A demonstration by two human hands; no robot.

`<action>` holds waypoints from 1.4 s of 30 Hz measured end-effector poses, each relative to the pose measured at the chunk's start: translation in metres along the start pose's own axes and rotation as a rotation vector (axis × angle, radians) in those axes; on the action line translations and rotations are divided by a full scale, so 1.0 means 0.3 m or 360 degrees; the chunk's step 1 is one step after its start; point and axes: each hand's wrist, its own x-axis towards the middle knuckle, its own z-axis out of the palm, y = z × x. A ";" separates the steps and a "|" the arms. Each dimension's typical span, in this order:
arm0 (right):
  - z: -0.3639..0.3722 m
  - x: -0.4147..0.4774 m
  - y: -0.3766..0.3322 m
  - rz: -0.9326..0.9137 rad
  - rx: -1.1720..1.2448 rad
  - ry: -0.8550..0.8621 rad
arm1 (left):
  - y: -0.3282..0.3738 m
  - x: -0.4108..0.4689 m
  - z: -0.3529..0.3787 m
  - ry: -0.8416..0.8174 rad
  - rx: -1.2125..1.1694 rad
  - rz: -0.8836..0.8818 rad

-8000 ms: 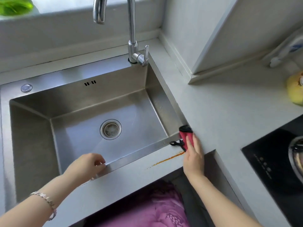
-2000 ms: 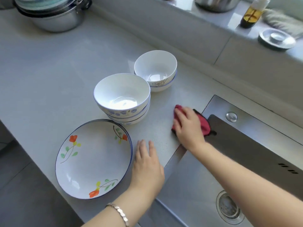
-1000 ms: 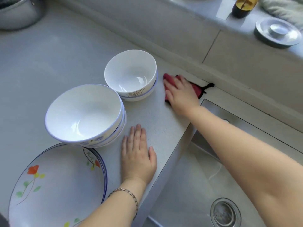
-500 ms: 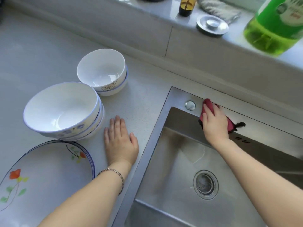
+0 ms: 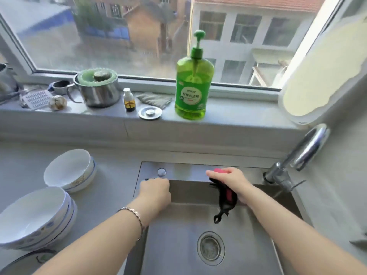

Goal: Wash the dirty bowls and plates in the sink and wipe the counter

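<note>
My right hand [image 5: 232,180] presses a red cloth [image 5: 229,193] with black trim onto the back rim of the steel sink [image 5: 178,171]. The cloth's lower end and loop hang down into the basin. At the rim's back left corner, my left hand [image 5: 156,190] rests with its fingers curled and nothing visible in them. On the counter to the left stand white bowls: a small stack [image 5: 69,169] further back and a larger stack [image 5: 33,213] nearer. The edge of a flowered plate [image 5: 25,259] shows at the bottom left.
The faucet [image 5: 305,151] rises at the sink's right back corner, and the drain [image 5: 211,248] sits in the basin. On the windowsill stand a green soap bottle [image 5: 192,86], a steel pot [image 5: 97,90], a small bottle [image 5: 129,100], a metal plug [image 5: 150,112] and a grey rag [image 5: 154,98].
My right hand has slid the red cloth rightward along the sink's back rim. My left hand left the counter, where it lay flat, and now rests curled at the rim's corner. The view tilted up.
</note>
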 end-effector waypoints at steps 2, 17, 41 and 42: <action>-0.071 0.035 -0.065 -0.0052 0.0083 -0.0059 | 0.102 0.016 -0.105 0.0071 -0.0003 0.0032; -0.432 0.267 -0.544 -0.0834 -0.0683 0.0828 | 0.258 0.358 -0.581 0.0738 -0.0927 -0.0101; -0.288 0.414 -0.499 -0.0367 -0.1667 0.0385 | 0.311 0.561 -0.645 0.0952 -0.1109 -0.0347; -0.296 0.371 -0.519 -0.0303 -0.1701 0.0304 | 0.315 0.521 -0.657 0.0893 -0.0962 -0.0319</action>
